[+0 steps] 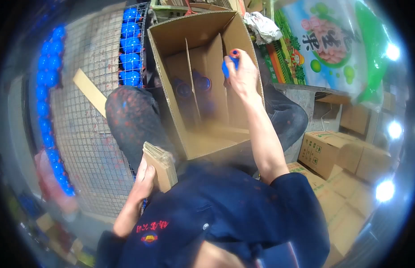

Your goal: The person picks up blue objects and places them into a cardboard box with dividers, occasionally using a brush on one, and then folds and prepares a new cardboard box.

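An open cardboard box (232, 144) stands between my knees, with upright cardboard dividers (191, 76) splitting its inside. My right hand (244, 75) is closed around a blue object (226, 67) with an orange-red ring on top, over the right side of the box. Its exact kind is hard to make out. Down in the box lie a few blue round-ended pieces (184, 90), partly shadowed. Close to my lap, my left hand (144, 179) grips a stack of thin cardboard sheets (165, 172) from its left side.
On the left, a wire-mesh rack (89, 138) carries a row of shiny blue pieces (49, 89), with another blue row (130, 44) beyond it. A loose cardboard strip (89, 91) lies on the mesh. Printed plastic sacks (314, 44) and closed cartons (326, 154) are at right.
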